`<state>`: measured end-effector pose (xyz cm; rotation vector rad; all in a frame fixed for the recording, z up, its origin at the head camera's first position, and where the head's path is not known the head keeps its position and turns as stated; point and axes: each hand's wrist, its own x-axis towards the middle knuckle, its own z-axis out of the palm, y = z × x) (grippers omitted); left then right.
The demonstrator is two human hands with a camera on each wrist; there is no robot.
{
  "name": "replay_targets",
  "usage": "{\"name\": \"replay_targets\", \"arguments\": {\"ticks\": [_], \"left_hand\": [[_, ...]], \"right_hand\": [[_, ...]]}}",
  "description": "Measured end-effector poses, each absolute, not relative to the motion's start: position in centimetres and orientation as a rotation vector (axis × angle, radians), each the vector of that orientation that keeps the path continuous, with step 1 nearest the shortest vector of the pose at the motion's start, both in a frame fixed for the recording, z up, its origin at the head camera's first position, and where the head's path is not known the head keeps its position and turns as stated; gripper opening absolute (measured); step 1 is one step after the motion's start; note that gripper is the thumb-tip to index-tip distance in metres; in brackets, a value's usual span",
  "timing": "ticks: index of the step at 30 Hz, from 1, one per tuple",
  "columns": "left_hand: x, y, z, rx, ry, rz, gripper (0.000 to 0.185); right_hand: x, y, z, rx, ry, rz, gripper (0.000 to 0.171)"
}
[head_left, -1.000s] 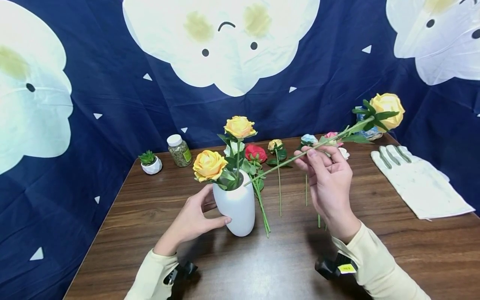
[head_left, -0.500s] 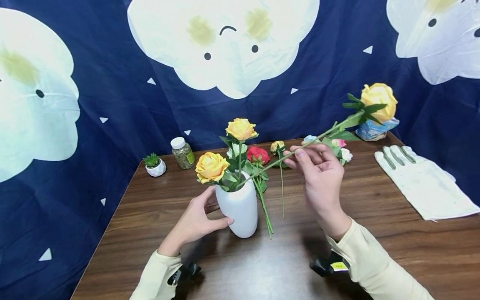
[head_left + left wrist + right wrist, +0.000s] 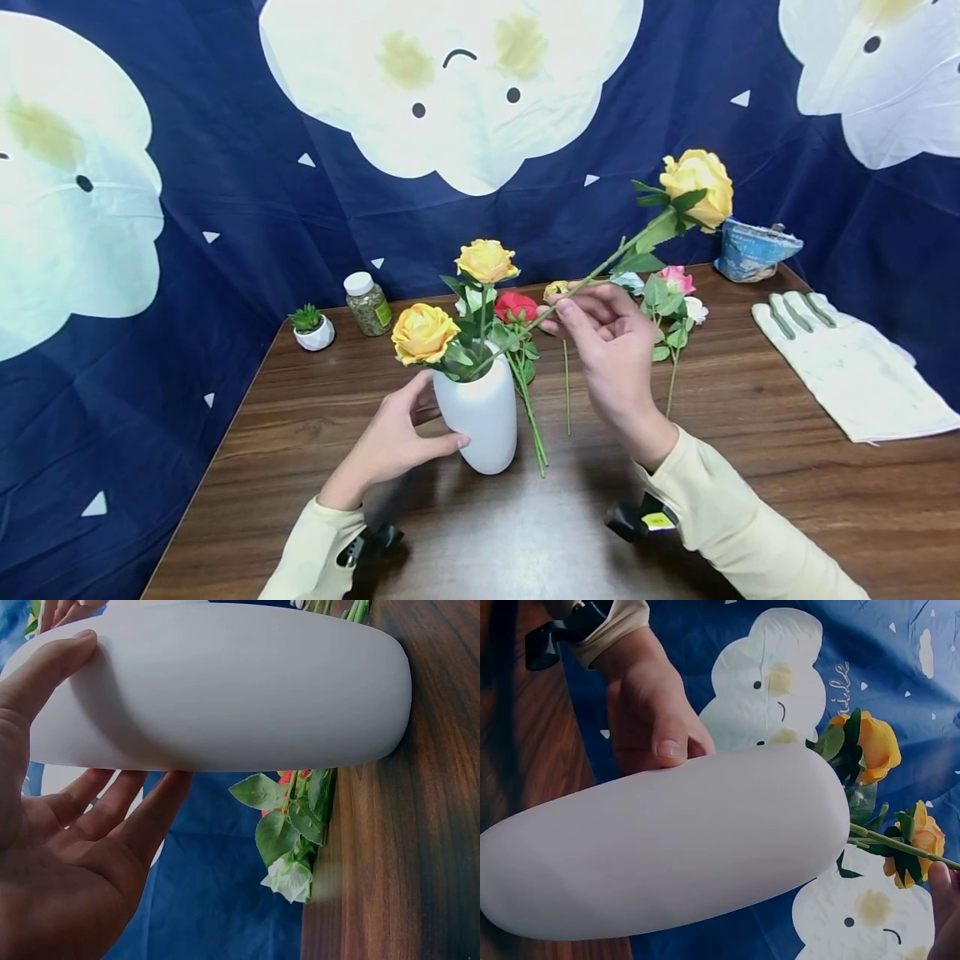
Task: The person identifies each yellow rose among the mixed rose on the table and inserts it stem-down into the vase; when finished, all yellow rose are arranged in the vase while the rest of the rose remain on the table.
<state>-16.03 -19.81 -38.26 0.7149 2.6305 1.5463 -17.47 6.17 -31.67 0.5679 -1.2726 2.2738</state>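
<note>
My left hand (image 3: 397, 429) holds a white vase (image 3: 483, 425) from its left side; in the left wrist view the thumb lies on one face and the fingers (image 3: 161, 806) on another. Two yellow roses, one lower (image 3: 423, 333) and one taller (image 3: 487, 261), stand in the vase. With thumb and fingers, my right hand (image 3: 615, 362) pinches the green stem of a third yellow rose (image 3: 697, 187). That stem slants down to the left, its lower end in the vase mouth and hidden there. The right wrist view shows the stem (image 3: 900, 846) entering beside the other blooms.
Behind the vase lie a red rose (image 3: 516, 306) and a small yellow rose (image 3: 557, 289). Pink (image 3: 677, 279) and white (image 3: 696, 310) flowers lie farther right. White gloves (image 3: 855, 367), a blue bag (image 3: 753, 250), a lidded jar (image 3: 367, 307) and a potted succulent (image 3: 311, 327) sit around the edges.
My right hand has moved left and slightly down, bringing the rose left and steeper. The stem's end has gone from the vase rim into its mouth. My left hand keeps its hold.
</note>
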Motion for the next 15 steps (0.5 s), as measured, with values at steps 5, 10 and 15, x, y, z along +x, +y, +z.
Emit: {"name": "replay_targets", "arguments": {"ticks": [5, 10, 15], "left_hand": [[-16.1, -19.8, -38.2, 0.716, 2.631, 1.541, 0.070], [-16.0, -19.9, -38.2, 0.709, 2.637, 1.538, 0.069], [-15.9, -19.9, -38.2, 0.702, 2.644, 1.525, 0.070]], "right_hand": [[-17.5, 6.2, -30.8, 0.605, -1.359, 2.188, 0.020], [-17.3, 5.6, -30.3, 0.664, -1.444, 2.141, 0.027], [-17.5, 5.1, -30.4, 0.659, -1.465, 2.149, 0.027]]}}
